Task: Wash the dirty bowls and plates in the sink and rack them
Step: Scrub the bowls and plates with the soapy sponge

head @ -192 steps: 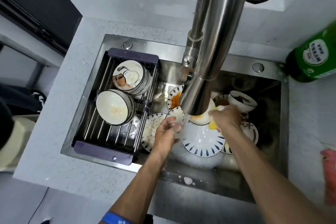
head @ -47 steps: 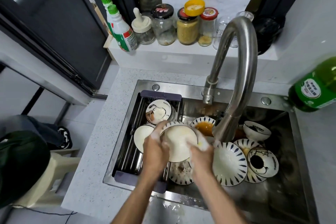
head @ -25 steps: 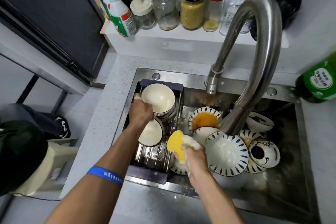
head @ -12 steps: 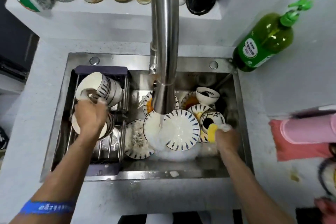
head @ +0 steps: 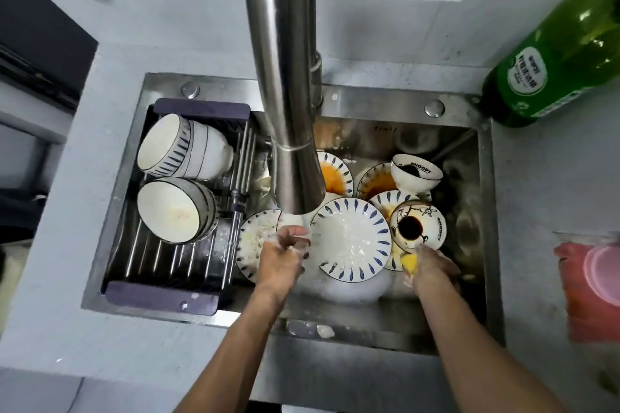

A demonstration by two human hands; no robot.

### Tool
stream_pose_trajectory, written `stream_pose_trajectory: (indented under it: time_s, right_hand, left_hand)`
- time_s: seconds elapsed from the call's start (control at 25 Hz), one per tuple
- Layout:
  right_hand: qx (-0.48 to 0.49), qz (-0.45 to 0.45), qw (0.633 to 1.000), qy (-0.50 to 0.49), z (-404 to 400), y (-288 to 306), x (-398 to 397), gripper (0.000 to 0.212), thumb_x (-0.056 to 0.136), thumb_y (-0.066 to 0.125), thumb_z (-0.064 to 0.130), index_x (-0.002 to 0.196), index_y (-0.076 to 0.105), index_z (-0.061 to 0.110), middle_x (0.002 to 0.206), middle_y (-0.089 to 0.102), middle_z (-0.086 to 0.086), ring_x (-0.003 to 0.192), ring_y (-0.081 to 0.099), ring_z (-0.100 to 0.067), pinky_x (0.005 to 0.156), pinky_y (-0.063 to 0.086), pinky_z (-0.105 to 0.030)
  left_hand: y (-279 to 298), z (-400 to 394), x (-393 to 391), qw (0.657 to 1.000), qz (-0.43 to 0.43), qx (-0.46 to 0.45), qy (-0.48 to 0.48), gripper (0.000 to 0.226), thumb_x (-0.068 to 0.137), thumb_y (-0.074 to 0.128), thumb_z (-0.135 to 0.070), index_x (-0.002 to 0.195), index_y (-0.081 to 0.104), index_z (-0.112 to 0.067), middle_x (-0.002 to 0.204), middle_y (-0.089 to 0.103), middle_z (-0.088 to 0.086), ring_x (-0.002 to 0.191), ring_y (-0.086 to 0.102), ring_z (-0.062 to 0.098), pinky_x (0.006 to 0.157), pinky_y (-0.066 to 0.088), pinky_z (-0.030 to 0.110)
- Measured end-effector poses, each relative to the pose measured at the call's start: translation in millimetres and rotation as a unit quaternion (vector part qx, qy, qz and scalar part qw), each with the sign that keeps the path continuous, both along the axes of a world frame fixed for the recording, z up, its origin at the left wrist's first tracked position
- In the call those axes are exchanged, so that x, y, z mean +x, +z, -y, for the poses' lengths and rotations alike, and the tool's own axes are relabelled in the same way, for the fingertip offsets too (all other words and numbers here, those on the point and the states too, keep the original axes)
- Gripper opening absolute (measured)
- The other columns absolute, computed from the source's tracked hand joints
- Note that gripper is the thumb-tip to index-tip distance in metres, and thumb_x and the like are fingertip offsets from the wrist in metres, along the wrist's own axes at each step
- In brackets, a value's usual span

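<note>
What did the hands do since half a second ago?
The left hand let go of the bowls in the rack and moved right, under the faucet. The right hand still holds the sponge. The dishes stayed put.

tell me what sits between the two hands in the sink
In the head view, a blue-leaf plate lies between the left hand and the right hand.

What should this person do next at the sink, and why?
Probably lift the big plate with the left hand and scrub it: it lies under the tap, that hand is at its rim, and the right hand holds the sponge.
</note>
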State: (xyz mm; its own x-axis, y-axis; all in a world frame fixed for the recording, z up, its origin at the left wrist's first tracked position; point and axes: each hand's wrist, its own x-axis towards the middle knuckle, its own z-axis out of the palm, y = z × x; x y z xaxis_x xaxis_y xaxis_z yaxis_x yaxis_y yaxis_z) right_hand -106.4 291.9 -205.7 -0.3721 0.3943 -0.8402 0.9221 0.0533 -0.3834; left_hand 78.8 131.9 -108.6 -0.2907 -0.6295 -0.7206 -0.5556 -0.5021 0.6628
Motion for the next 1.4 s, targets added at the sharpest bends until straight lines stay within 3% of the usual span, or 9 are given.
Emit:
stream_pose_trajectory:
  time_s: [0.36, 0.56, 0.76, 0.88, 1.0, 1.12, 1.2, 1.32, 1.4]
  right_hand:
    - [0.092, -0.158, 0.968, 0.17, -2.6, 82.3, 13.5, 0.038, 0.081, 0.075, 0.031, 0.109, 0.068, 0.007, 0.101, 0.069, -0.008, 0.085, 0.065, -0.025, 0.057, 0.047, -0.023]
    - [-0.044, -0.014, 0.961, 0.274, 32.9, 89.6, 79.7, 0.029, 0.077, 0.078, 0.015, 0.1, 0.065, 0.003, 0.084, 0.066, -0.015, 0.067, 0.063, -0.028, 0.042, 0.05, -0.029]
    - [-0.126, 0.101, 0.93, 0.331, 78.7, 75.7, 123.6, 0.046, 0.075, 0.081, 0.032, 0.106, 0.064, 0.003, 0.086, 0.072, -0.022, 0.059, 0.069, -0.029, 0.045, 0.048, -0.027]
    - [-0.114, 0.092, 0.941, 0.305, 80.6, 77.3, 135.0, 0.051, 0.072, 0.077, 0.048, 0.104, 0.064, 0.01, 0.093, 0.071, -0.018, 0.074, 0.069, -0.031, 0.046, 0.049, -0.027]
    - [-0.089, -0.004, 0.959, 0.268, 73.1, 93.5, 148.9, 0.026, 0.072, 0.067, 0.016, 0.096, 0.061, 0.008, 0.086, 0.064, -0.018, 0.059, 0.055, -0.024, 0.044, 0.041, -0.023]
    - [-0.101, -0.122, 0.948, 0.277, 75.6, 109.4, 171.2, 0.019, 0.078, 0.068, 0.0, 0.086, 0.062, 0.015, 0.082, 0.066, -0.009, 0.057, 0.056, -0.018, 0.045, 0.041, -0.022]
    - [-0.106, -0.274, 0.886, 0.359, 89.6, 114.0, 181.4, 0.027, 0.076, 0.074, -0.006, 0.09, 0.069, 0.016, 0.089, 0.068, -0.002, 0.071, 0.063, -0.01, 0.056, 0.048, -0.015]
    - [-0.048, -0.454, 0.628, 0.631, 106.3, 104.2, 181.3, 0.026, 0.074, 0.071, -0.005, 0.091, 0.072, 0.015, 0.096, 0.066, 0.002, 0.087, 0.06, -0.012, 0.075, 0.05, -0.021]
    - [-0.036, -0.423, 0.538, 0.728, 108.9, 102.8, 175.5, 0.025, 0.076, 0.064, 0.001, 0.087, 0.07, 0.022, 0.092, 0.068, 0.004, 0.084, 0.061, -0.015, 0.073, 0.053, -0.032]
  left_hand:
    - [15.3, -2.8, 3.3, 0.997, 0.008, 0.063, 0.037, 0.019, 0.094, 0.055, -0.005, 0.103, 0.066, -0.017, 0.1, 0.072, 0.007, 0.079, 0.065, 0.017, 0.063, 0.046, 0.028]
    - [27.7, -12.5, 9.2, 0.983, -0.095, 0.157, 0.013, 0.031, 0.09, 0.068, -0.022, 0.119, 0.061, -0.028, 0.112, 0.071, 0.001, 0.104, 0.067, 0.018, 0.073, 0.06, 0.033]
    - [10.9, 12.4, 19.0, 0.985, 0.021, 0.133, 0.107, 0.051, 0.093, 0.037, 0.007, 0.132, 0.051, -0.023, 0.118, 0.067, 0.009, 0.076, 0.072, 0.024, 0.044, 0.056, 0.03]
    - [10.8, 21.1, 25.3, 0.999, 0.037, -0.02, -0.016, 0.064, 0.087, 0.04, 0.013, 0.129, 0.047, -0.035, 0.115, 0.056, 0.001, 0.102, 0.063, 0.025, 0.073, 0.06, 0.033]
    - [19.5, 28.1, 34.9, 0.89, 0.148, -0.317, -0.291, 0.08, 0.087, 0.054, 0.005, 0.15, 0.028, -0.036, 0.137, 0.038, 0.011, 0.122, 0.041, 0.017, 0.09, 0.046, 0.022]
    - [30.0, 32.4, 42.2, 0.806, 0.216, -0.372, -0.407, 0.09, 0.088, 0.045, 0.009, 0.157, 0.009, -0.036, 0.152, 0.021, 0.017, 0.133, 0.031, 0.027, 0.097, 0.05, 0.035]
    - [28.1, 37.4, 47.9, 0.887, 0.101, -0.35, -0.285, 0.086, 0.077, 0.05, 0.008, 0.151, 0.031, -0.032, 0.137, 0.039, 0.016, 0.12, 0.042, 0.023, 0.094, 0.051, 0.041]
    - [23.8, 40.6, 50.2, 0.968, -0.023, -0.233, -0.094, 0.067, 0.061, 0.041, -0.006, 0.118, 0.054, -0.039, 0.111, 0.061, 0.011, 0.103, 0.059, 0.025, 0.091, 0.053, 0.045]
    - [31.8, 47.6, 48.9, 0.988, 0.005, -0.149, -0.048, 0.065, 0.07, 0.04, -0.003, 0.122, 0.056, -0.038, 0.107, 0.066, 0.005, 0.091, 0.064, 0.021, 0.079, 0.056, 0.024]
